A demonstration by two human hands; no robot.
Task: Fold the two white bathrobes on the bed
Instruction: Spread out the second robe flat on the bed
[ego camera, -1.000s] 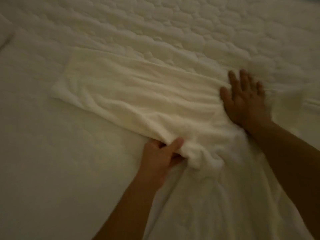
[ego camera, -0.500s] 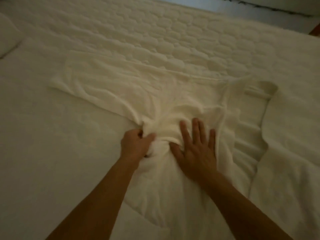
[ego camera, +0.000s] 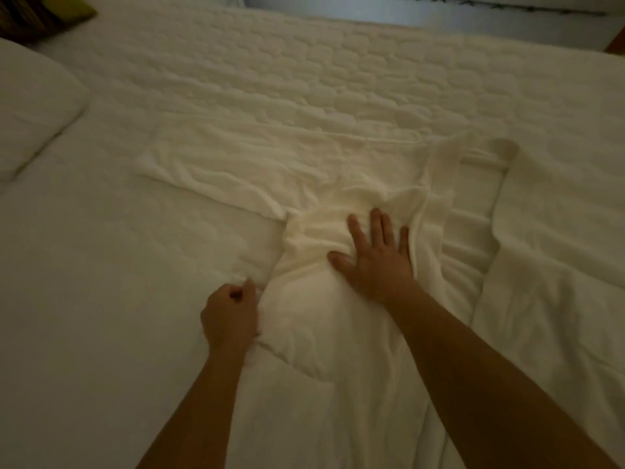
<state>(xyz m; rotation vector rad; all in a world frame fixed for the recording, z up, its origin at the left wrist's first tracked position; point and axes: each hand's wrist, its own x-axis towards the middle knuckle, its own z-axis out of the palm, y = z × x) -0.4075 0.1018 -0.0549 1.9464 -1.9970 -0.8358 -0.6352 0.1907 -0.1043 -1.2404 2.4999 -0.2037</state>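
Note:
A white bathrobe [ego camera: 338, 326] lies spread on the bed, its body running toward me. One sleeve [ego camera: 236, 170] stretches out flat to the left. Its collar band [ego camera: 436, 184] runs up to the right of centre. My right hand [ego camera: 375, 255] lies flat with fingers spread on the bunched cloth near the armpit. At the robe's left side edge, my left hand [ego camera: 230, 313] is closed, pinching the fabric. More white cloth [ego camera: 554, 252] lies at the right; I cannot tell if it is the second robe.
The bed [ego camera: 338, 79] has a quilted white cover. A white pillow [ego camera: 30, 106] sits at the left, with a dark cushion [ego camera: 37, 11] in the far left corner. The bed's far edge meets a pale wall at the top.
My right hand came from the collar area down onto the bunched cloth near the armpit. My left hand slid back toward me along the robe's left edge, still pinching it.

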